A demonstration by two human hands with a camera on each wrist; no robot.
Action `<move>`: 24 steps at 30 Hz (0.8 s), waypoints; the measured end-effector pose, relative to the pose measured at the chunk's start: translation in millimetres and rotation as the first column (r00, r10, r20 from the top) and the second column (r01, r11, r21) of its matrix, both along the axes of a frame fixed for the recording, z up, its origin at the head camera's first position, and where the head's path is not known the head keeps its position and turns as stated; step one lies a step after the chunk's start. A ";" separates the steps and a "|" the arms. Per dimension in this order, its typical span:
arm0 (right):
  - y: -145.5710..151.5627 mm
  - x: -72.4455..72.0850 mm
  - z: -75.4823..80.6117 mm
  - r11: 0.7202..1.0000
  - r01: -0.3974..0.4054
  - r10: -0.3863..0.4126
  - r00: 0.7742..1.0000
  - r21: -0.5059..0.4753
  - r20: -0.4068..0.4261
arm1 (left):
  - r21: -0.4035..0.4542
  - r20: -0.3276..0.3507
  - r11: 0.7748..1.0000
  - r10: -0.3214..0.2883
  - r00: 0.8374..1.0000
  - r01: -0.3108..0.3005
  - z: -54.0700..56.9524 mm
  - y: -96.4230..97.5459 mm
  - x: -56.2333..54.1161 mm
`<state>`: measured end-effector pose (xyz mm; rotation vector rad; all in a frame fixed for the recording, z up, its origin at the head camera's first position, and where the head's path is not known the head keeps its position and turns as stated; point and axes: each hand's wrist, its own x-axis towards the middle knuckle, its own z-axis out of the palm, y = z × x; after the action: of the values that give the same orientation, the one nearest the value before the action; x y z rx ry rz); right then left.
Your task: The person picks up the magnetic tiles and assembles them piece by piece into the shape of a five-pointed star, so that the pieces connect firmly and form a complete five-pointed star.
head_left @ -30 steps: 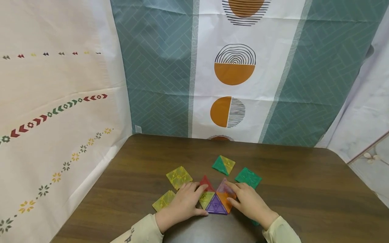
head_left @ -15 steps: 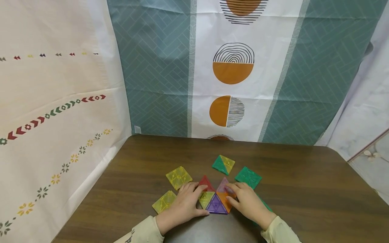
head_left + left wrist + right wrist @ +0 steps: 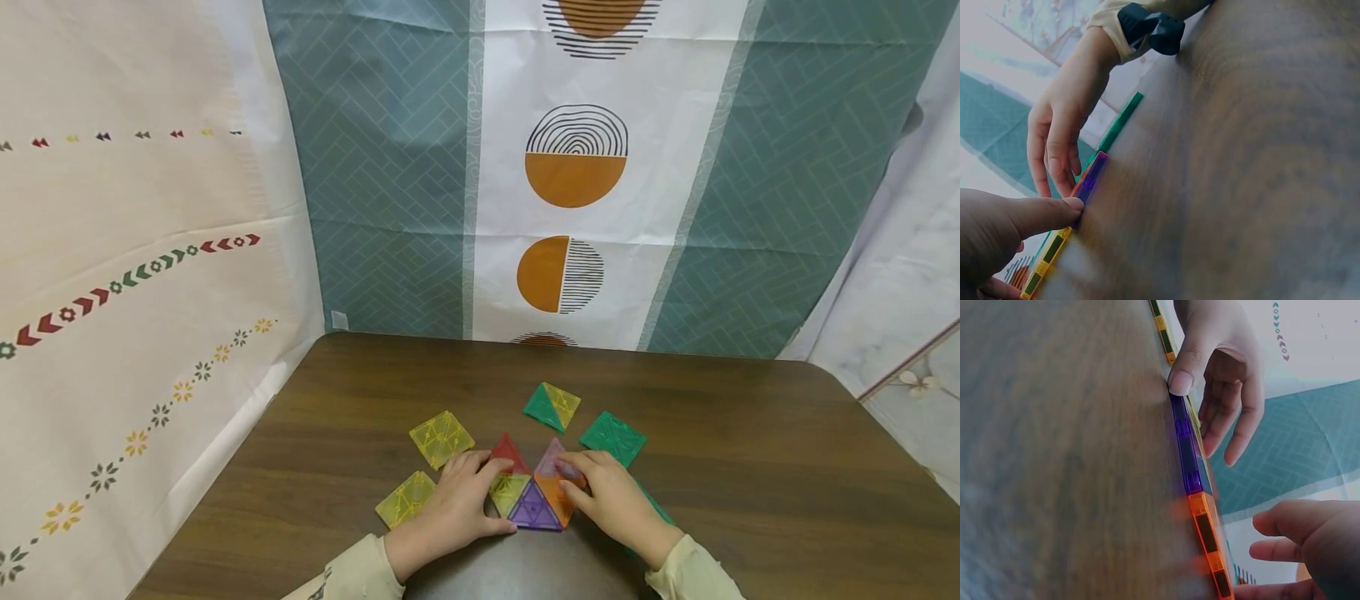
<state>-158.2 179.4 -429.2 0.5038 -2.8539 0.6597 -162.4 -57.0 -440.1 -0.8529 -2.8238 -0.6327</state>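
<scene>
Translucent magnetic triangle tiles lie flat together at the table's front: a red one [image 3: 506,450], a yellow one [image 3: 508,492], a purple one [image 3: 534,508], an orange one [image 3: 552,497] and a pink one [image 3: 550,458]. My left hand [image 3: 465,502] rests at their left, its fingers over the red and yellow tiles. Its thumb [image 3: 1054,211] presses a corner of the purple tile, as the left wrist view shows. On the other side, my right hand [image 3: 613,502] has its fingertips on the pink tile and its thumb by the orange one. My palms hide parts of the outer tiles.
Two yellow tile squares [image 3: 442,439] lie on the left, one partly behind my left hand. Behind the group are a green-and-yellow square [image 3: 552,407] and a green square [image 3: 613,437]. Another green piece [image 3: 654,502] shows beside my right hand. Patterned cloth [image 3: 390,167] hangs behind the table.
Both hands stay nearly in place on the tiles. The head view has shifted slightly, and more of the green piece beside my right hand shows.
</scene>
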 end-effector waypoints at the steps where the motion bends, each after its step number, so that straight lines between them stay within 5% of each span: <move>1: 0.2 -0.1 -0.1 1.000 0.002 -0.002 1.000 -0.007 0.003 | 0.008 0.002 1.000 -0.001 1.000 0.001 -0.1 -0.2 0.2; 20: 3.6 -5.4 0.7 0.989 0.015 -0.013 1.000 -0.147 0.016 | 0.048 -0.010 0.999 -0.005 1.000 0.005 -0.5 0.6 -0.5; 24: 5.0 -7.1 0.4 0.976 0.039 -0.026 0.998 -0.215 0.065 | 0.071 0.043 0.998 0.001 0.999 -0.004 1.8 0.6 -0.4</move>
<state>-165.2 184.3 -428.8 0.4076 -2.7932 0.9815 -162.8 -56.4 -438.3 -0.8341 -2.8208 -0.7545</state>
